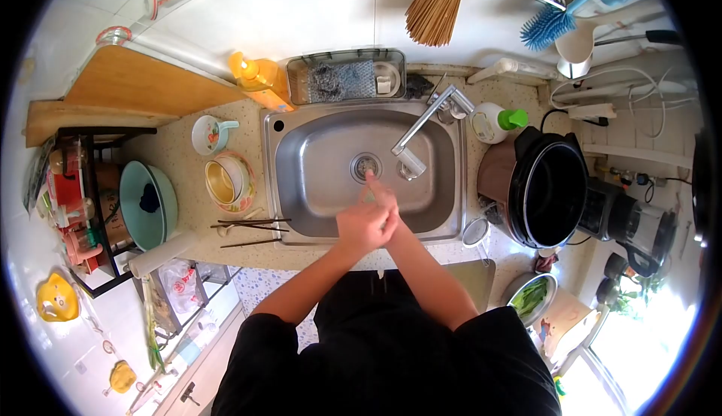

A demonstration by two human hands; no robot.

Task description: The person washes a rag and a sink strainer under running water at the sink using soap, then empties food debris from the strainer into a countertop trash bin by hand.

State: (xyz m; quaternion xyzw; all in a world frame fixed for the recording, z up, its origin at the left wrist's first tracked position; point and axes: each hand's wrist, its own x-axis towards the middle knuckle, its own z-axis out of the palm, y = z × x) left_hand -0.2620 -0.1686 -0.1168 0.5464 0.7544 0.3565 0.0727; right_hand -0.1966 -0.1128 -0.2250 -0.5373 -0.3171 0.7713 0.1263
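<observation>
My left hand (pixel 361 228) is closed in a loose fist over the front part of the steel sink (pixel 316 183). Touching it is my right hand (pixel 383 201), its fingers curled and one fingertip pointing at the drain (pixel 366 168). A small greenish bit shows between the two hands, too small to name. The sink holds no standing water that I can see. From the back right, the faucet (pixel 421 126) reaches over the basin. Dark chopsticks (pixel 252 224) lie across the sink's left front rim, near a spoon.
Left of the sink are stacked bowls (pixel 222 181), a cup (pixel 207 135) and a teal basin (pixel 137 209). Behind stand an orange bottle (pixel 259 80) and a caddy (pixel 299 81). To the right are a green-capped bottle (pixel 489 122), a black pot (pixel 553 194) and a strainer (pixel 475 232).
</observation>
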